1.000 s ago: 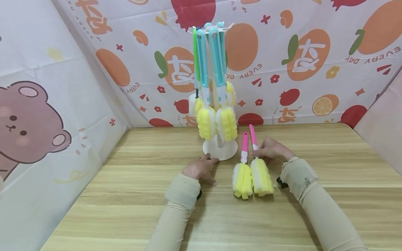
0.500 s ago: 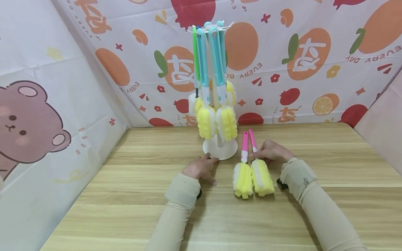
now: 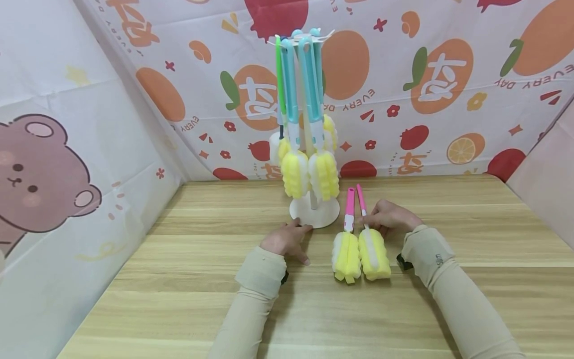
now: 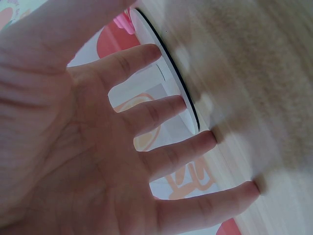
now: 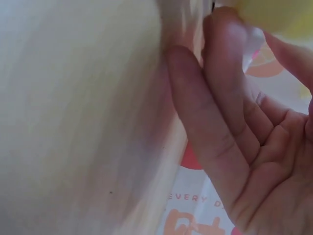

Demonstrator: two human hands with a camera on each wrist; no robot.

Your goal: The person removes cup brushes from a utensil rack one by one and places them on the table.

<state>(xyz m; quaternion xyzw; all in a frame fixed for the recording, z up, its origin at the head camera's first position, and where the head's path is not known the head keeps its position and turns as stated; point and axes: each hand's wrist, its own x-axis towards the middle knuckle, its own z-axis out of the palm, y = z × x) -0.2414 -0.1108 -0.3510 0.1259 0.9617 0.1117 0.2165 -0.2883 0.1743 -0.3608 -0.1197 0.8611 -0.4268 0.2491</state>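
Note:
In the head view my right hand [image 3: 387, 215] pinches the white neck of a pink-handled sponge bottle brush [image 3: 374, 253], its yellow and white head toward me. Just left of it on the table lies a second pink-handled sponge brush [image 3: 347, 257]. My left hand [image 3: 286, 240] has its fingers spread, with fingertips at the front edge of the white round base [image 3: 322, 218] of a stand. The left wrist view shows those fingers [image 4: 146, 112] nearly straight against the base's rim. In the right wrist view, the sponge head [image 5: 286, 17] is blurred at the top.
Several sponge brushes with teal handles [image 3: 309, 75] and a green-handled one [image 3: 280, 75] hang from the stand's top hooks. Behind the wooden table [image 3: 202, 219] rises a fruit-printed cloth [image 3: 484, 114]. A bear-printed cloth [image 3: 112, 124] borders the left side.
The brush in my right hand has come down slightly at its handle end, and its head has turned so the white strip faces up more. My left hand has stayed at the base.

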